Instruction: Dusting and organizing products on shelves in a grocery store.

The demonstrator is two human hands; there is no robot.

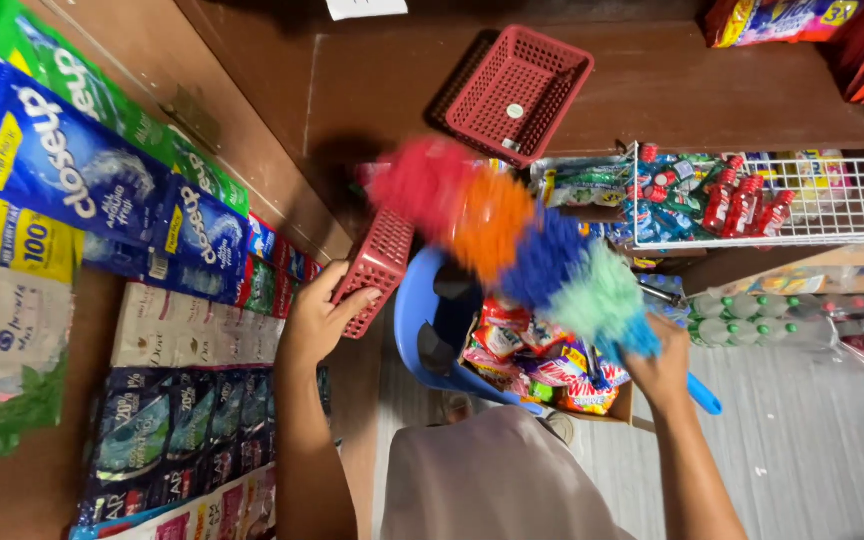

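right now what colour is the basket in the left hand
Red, a perforated plastic basket gripped by the left hand; head view shows it.

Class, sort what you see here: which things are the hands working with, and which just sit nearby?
In use: left hand on red basket; right hand gripping rainbow duster.

Nearby: second red basket, blue stool, snack box, wire rack, hanging sachets.
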